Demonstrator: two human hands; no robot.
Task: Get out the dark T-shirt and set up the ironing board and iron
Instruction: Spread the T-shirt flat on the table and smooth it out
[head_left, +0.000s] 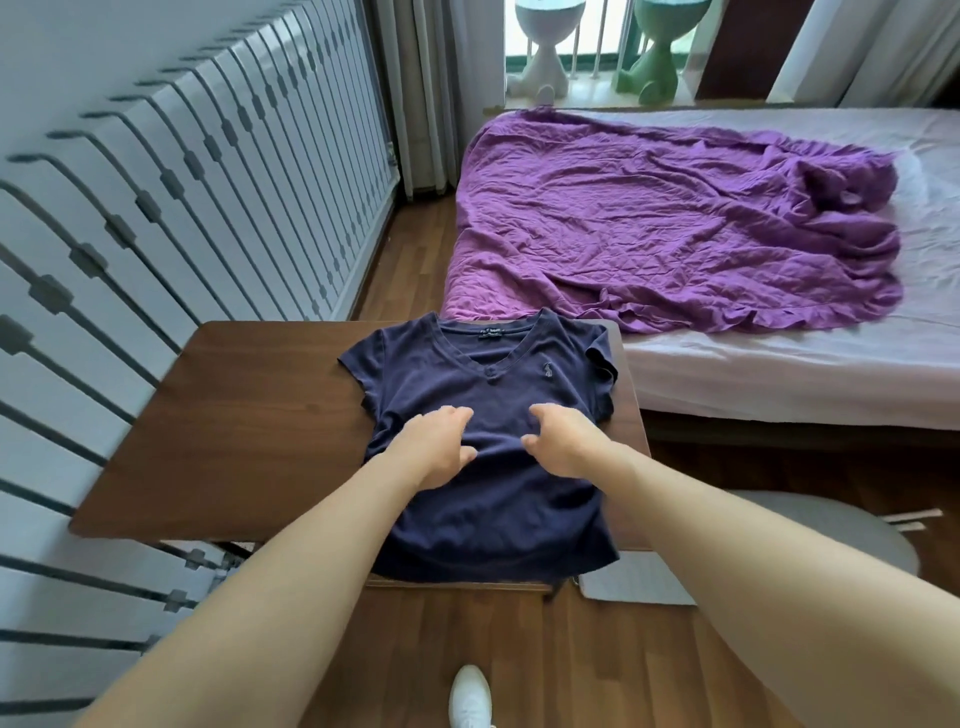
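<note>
A dark navy V-neck T-shirt (493, 499) lies face up on a small brown wooden table (244, 415), its collar toward the bed and its hem hanging over the near edge. My left hand (434, 447) rests palm down on the middle of the shirt, fingers slightly curled. My right hand (563, 441) lies beside it on the cloth, fingers curled and thumb apart. Neither hand lifts the fabric. No ironing board or iron is in view.
A bed (779, 379) with a crumpled purple sheet (675, 218) stands just behind and to the right of the table. A white slatted wall (156, 208) runs along the left. A grey round seat (831, 530) is at the right. My white shoe (470, 696) is on the wooden floor.
</note>
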